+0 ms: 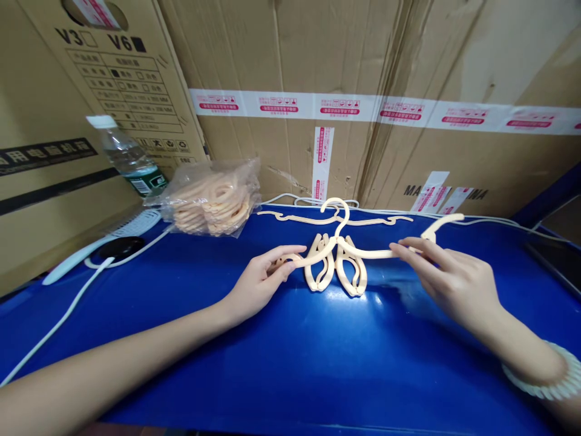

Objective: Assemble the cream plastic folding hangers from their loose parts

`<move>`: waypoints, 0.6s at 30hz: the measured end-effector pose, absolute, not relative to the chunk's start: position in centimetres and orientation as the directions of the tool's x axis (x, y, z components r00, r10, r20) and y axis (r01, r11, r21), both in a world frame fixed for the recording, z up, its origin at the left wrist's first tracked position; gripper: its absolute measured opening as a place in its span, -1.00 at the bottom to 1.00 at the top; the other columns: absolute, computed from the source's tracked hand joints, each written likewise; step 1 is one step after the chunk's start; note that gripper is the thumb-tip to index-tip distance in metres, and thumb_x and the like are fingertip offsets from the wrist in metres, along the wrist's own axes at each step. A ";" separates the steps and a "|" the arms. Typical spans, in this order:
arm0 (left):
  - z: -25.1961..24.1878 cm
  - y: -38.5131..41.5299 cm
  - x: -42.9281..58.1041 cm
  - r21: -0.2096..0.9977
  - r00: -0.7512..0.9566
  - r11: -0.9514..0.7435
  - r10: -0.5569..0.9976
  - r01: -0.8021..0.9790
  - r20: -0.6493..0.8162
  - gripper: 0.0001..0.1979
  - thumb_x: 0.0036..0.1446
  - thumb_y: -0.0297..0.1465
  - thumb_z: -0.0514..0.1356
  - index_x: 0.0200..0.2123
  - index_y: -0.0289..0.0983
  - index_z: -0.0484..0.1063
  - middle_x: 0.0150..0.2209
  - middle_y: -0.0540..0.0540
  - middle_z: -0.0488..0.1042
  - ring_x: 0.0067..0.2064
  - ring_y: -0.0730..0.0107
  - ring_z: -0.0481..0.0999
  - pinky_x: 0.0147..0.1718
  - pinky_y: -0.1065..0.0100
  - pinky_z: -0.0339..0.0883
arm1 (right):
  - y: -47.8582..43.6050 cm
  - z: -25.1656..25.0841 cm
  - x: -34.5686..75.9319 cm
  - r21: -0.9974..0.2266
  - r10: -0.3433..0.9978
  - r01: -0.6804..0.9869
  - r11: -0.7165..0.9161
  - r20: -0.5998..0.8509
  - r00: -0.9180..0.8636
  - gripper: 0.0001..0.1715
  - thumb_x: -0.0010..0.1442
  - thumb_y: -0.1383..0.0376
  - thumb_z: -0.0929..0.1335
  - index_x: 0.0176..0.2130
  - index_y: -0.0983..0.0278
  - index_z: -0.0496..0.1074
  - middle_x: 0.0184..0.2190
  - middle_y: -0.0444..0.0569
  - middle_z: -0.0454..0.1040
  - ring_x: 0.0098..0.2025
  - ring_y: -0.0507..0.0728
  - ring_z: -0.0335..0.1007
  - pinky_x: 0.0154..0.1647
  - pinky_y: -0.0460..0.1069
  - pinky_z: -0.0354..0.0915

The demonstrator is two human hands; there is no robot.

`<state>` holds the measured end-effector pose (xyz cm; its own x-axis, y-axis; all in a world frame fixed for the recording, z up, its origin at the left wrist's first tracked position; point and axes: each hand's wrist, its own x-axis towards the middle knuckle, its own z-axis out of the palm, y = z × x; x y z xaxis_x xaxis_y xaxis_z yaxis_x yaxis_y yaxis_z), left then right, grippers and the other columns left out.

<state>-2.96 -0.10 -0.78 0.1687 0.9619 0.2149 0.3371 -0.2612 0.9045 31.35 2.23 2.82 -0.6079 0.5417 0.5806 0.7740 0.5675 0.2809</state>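
Evidently the work in hand is on a cream plastic hanger (336, 241), which lies near the middle of the blue table (290, 363), its hook pointing away from the person and two looped pieces folded beneath its centre. The left hand (267, 272) has thumb and fingers pinched together on the end of the hanger's left arm. The right hand (449, 272) lays its outstretched fingers (411, 247) along the right arm, whose tip juts out beyond them. Whether the thumb closes underneath cannot be told from this angle.

Judging by the pose, with both hands set at opposite ends and the arms nearly level, the step looks like spreading or straightening the hanger's two arms. Any further handling would call for an even pull at both ends and a firmer hold on the right side, since thin plastic joints may twist or slip.

Just behind it a second hanger (295, 218) lies flat and open. To the left sits a clear bag of hangers (211, 200), with a water bottle (129, 157) beyond it, and cardboard boxes (408, 72) stand along the back. A white cable (59, 321) trails across the left side of the table.
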 end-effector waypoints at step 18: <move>-1.4 0.6 -3.0 0.991 0.005 -0.128 0.992 0.036 0.128 -0.51 0.10 -0.28 0.34 0.10 -0.27 0.43 -0.29 -0.02 0.53 -0.31 0.41 0.51 -0.16 0.31 0.43 | 3.3 2.7 30.3 -0.605 0.803 0.533 0.591 0.501 -0.322 -0.71 0.27 0.15 0.40 -0.02 0.16 0.53 -0.11 0.03 0.60 -0.08 0.24 0.55 -0.05 0.11 0.51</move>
<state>-2.98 0.55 -1.37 0.0047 0.9917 0.1283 0.0363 -0.1284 0.9911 30.26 3.26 2.67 -0.3219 0.8031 0.5014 0.5329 0.5915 -0.6052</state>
